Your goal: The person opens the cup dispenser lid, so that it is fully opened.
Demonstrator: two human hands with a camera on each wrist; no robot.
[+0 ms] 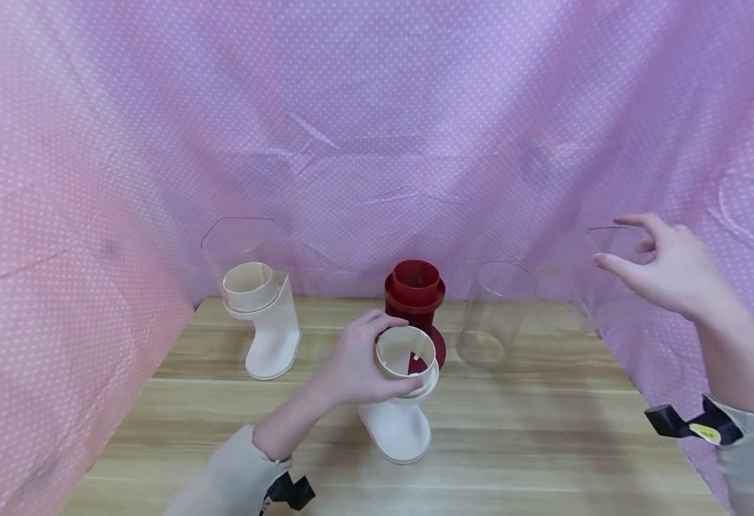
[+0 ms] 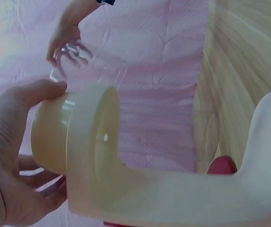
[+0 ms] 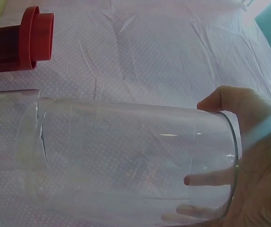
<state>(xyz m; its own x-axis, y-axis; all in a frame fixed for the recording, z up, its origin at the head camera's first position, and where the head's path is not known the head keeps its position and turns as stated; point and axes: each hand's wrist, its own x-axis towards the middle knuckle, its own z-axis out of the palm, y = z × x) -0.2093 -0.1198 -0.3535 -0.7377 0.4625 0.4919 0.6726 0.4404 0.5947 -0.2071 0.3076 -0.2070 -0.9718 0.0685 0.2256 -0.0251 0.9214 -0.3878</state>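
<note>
My left hand (image 1: 359,362) grips the round cream cup (image 1: 406,350) atop a white stand (image 1: 398,430) near the table's middle. In the left wrist view, thumb and fingers lie around the cup's cream ring (image 2: 52,130), and the stand's arm (image 2: 192,196) stretches right. My right hand (image 1: 676,271) holds a clear cylinder (image 1: 599,287) by its top rim, at the right. The right wrist view shows the thumb outside the clear wall (image 3: 126,151) and several fingers seen through it. Whether the cylinder's lower end touches the table, I cannot tell.
Just behind the held stand is a red stand (image 1: 416,287). Another clear cylinder (image 1: 493,315) stands upright right of it. At the left, a white stand (image 1: 274,344) carries a clear cylinder (image 1: 238,240) around its cup. Pink dotted cloth (image 1: 377,143) hangs behind the wooden table (image 1: 512,444).
</note>
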